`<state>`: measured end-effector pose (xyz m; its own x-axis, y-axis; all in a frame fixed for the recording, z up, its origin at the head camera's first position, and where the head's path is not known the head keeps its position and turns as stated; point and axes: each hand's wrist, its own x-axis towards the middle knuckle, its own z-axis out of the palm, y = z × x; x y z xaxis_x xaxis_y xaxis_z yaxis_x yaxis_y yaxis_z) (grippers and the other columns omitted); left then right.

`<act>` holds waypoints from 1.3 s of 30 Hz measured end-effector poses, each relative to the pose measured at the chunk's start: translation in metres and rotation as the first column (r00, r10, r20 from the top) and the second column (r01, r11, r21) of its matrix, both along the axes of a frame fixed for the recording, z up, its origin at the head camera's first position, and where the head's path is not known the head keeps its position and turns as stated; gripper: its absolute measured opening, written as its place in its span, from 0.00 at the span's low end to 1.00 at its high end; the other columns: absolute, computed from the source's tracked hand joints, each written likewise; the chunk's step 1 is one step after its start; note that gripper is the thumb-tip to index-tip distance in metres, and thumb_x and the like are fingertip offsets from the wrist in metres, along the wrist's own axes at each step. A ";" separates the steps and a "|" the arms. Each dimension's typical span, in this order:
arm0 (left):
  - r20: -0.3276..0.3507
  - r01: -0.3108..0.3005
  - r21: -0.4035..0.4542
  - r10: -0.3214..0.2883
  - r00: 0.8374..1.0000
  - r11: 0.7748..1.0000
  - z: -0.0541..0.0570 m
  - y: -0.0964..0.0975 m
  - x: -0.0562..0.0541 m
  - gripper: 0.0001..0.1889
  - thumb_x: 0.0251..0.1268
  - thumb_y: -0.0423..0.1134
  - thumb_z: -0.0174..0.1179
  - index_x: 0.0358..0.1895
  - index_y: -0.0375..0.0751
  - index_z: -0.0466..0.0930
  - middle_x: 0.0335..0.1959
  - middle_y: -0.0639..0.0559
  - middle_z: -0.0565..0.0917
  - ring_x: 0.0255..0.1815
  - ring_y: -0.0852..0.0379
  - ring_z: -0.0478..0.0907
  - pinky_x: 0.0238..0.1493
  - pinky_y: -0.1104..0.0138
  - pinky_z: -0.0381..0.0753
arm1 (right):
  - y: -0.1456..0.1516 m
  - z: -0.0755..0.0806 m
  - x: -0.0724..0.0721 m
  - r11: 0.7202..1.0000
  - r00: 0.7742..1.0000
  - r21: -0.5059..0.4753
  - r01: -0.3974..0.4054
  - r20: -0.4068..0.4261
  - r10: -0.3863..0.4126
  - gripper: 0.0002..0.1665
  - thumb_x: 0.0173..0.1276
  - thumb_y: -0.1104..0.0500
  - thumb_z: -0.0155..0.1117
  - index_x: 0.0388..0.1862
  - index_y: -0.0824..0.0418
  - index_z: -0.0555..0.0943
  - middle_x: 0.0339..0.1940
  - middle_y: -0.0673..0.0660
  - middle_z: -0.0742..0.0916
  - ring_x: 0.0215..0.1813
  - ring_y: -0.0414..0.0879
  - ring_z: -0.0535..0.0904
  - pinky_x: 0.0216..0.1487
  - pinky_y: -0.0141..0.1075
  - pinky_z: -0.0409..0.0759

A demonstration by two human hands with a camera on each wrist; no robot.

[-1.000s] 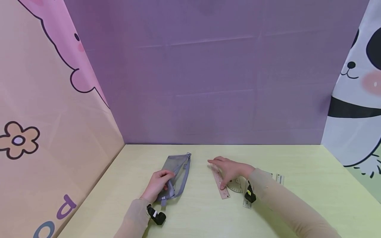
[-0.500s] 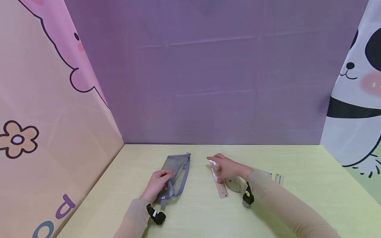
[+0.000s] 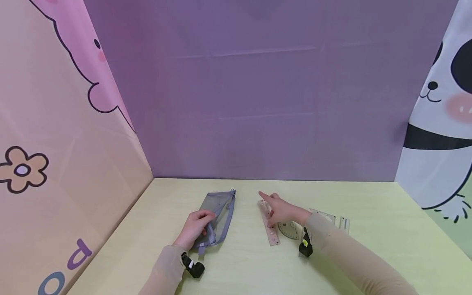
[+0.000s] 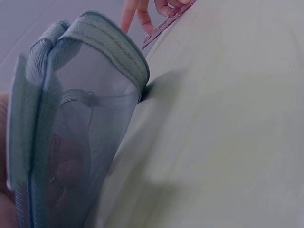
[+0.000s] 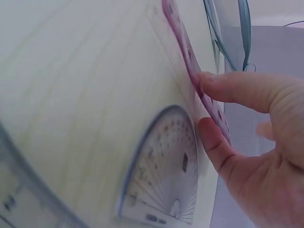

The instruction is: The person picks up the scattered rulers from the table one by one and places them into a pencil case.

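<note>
The ruler (image 3: 271, 234) lies between pouch (image 3: 223, 223), left, and protractor (image 3: 288, 231), right

The pale table (image 3: 250, 270) supported a mesh pouch (image 3: 223, 223) left of centre. A clear protractor (image 3: 288, 230) lay flat, with partly hidden measuring pieces (image 3: 344, 224) to its right.

In the lower middle of the head view, a see-through grey pouch (image 3: 214, 201) has lavender edging, a ruler (image 3: 271, 232) is pink and a clear protractor (image 3: 289, 231) bears dark markings, against a pale yellow table (image 3: 239, 266). Purple cloth (image 3: 247, 90) fills the upper middle, between a black-outlined orange flower (image 3: 23, 169) at left and a black-and-white panda (image 3: 436, 168) at right.
</note>
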<state>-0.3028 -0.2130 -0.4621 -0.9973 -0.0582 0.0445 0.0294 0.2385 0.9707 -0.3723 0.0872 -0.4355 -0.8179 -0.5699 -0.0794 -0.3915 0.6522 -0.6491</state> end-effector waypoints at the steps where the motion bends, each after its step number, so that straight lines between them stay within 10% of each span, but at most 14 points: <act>1: 0.000 0.000 0.000 0.000 1.000 1.000 0.000 0.000 0.000 0.08 0.64 0.36 0.61 0.39 0.34 0.85 0.27 0.52 0.76 0.21 0.59 0.66 0.22 0.69 0.70 | 0.000 0.000 0.000 1.000 1.000 0.003 0.006 -0.004 -0.006 0.65 0.49 0.73 0.74 0.79 0.58 0.46 0.62 0.69 0.64 0.31 0.44 0.74 0.33 0.36 0.76; 10: 0.000 0.008 0.006 -0.008 1.000 1.000 -0.003 -0.002 -0.002 0.07 0.63 0.35 0.61 0.37 0.35 0.85 0.26 0.53 0.76 0.20 0.58 0.66 0.22 0.69 0.70 | 0.001 -0.003 -0.002 0.994 0.996 -0.094 0.061 0.066 -0.055 0.65 0.51 0.73 0.70 0.79 0.63 0.38 0.33 0.56 0.80 0.29 0.45 0.74 0.32 0.37 0.77; 22: -0.005 0.005 -0.006 -0.005 1.000 1.000 -0.002 -0.001 -0.001 0.07 0.63 0.36 0.61 0.37 0.35 0.85 0.23 0.53 0.73 0.20 0.58 0.66 0.22 0.69 0.69 | 0.013 -0.010 -0.004 0.908 0.955 -0.375 0.188 0.287 -0.079 0.47 0.57 0.73 0.63 0.74 0.73 0.53 0.28 0.57 0.81 0.26 0.45 0.77 0.32 0.38 0.80; 39: -0.004 0.018 -0.012 -0.018 1.000 1.000 -0.002 -0.002 -0.001 0.08 0.63 0.36 0.62 0.38 0.34 0.85 0.24 0.52 0.74 0.20 0.58 0.67 0.22 0.69 0.70 | 0.022 -0.004 0.019 0.638 0.852 -0.655 0.406 0.523 -0.004 0.32 0.70 0.69 0.56 0.71 0.70 0.61 0.33 0.54 0.80 0.35 0.42 0.79 0.41 0.35 0.81</act>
<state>-0.3041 -0.2155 -0.4638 -0.9980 -0.0401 0.0495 0.0379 0.2499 0.9675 -0.3529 0.1093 -0.4395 -0.9017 -0.4210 -0.0981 0.1457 -0.0824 -0.9859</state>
